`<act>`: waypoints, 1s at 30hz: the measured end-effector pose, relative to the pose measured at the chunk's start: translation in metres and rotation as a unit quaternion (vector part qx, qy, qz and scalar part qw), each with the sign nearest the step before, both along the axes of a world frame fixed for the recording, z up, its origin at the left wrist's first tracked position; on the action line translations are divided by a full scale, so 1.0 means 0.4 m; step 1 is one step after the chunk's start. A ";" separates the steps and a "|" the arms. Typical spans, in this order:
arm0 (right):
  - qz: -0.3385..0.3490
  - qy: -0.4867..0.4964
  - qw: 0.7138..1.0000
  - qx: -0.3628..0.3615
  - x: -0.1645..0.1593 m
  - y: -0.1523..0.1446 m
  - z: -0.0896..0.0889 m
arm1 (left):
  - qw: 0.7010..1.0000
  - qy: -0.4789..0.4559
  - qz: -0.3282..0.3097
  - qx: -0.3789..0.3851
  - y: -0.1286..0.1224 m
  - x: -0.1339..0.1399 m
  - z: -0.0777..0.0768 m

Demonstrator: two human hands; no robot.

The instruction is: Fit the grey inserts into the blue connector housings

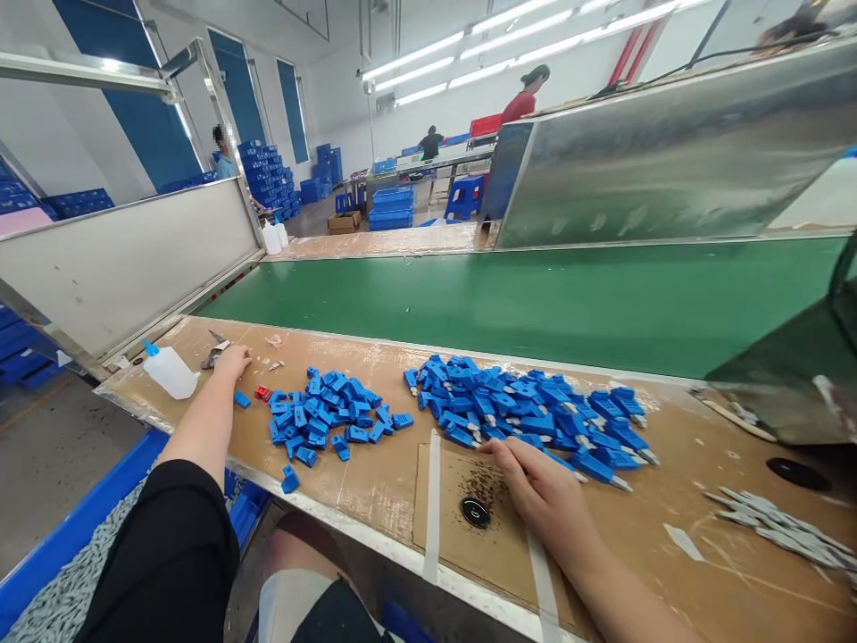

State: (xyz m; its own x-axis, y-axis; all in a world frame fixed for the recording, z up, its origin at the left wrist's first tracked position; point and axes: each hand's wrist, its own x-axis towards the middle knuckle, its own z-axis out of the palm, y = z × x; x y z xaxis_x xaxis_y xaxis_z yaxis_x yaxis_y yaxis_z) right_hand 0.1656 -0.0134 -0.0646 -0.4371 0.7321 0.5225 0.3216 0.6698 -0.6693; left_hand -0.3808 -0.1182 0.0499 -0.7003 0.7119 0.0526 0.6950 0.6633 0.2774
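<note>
My left hand (233,362) reaches to the far left of the bench, beside a dark-handled cutting tool (212,357). Its fingers are mostly turned away, so their grip is hidden. Small blue plastic pieces (325,411) lie in a loose pile to its right, with a red piece (263,393) at the pile's edge. My right hand (532,478) is closed in a pinch at the front edge of a larger heap of blue parts with pale tips (522,402). Whatever its fingertips hold is too small to make out. Below them is a round black disc (475,513) on taped cardboard (455,555), among dark crumbs.
A white bottle with a blue cap (171,371) stands tilted at the left. Behind the bench runs a green conveyor belt (402,299). Grey slim parts (783,527) lie at the right. A blue bin (100,527) of grey pieces sits below left. Several people are in the background.
</note>
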 end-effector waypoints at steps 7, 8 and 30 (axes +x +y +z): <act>-0.002 0.081 0.997 -0.003 -0.009 -0.015 0.032 | 0.952 -0.081 -0.156 0.249 -0.018 0.306 0.052; 0.009 0.101 0.995 -0.008 -0.017 -0.030 0.050 | 0.927 -0.116 -0.207 0.291 -0.037 0.381 0.050; 0.071 0.071 0.955 -0.277 0.064 -0.145 0.103 | 0.975 0.159 -0.143 0.066 -0.271 0.298 -0.036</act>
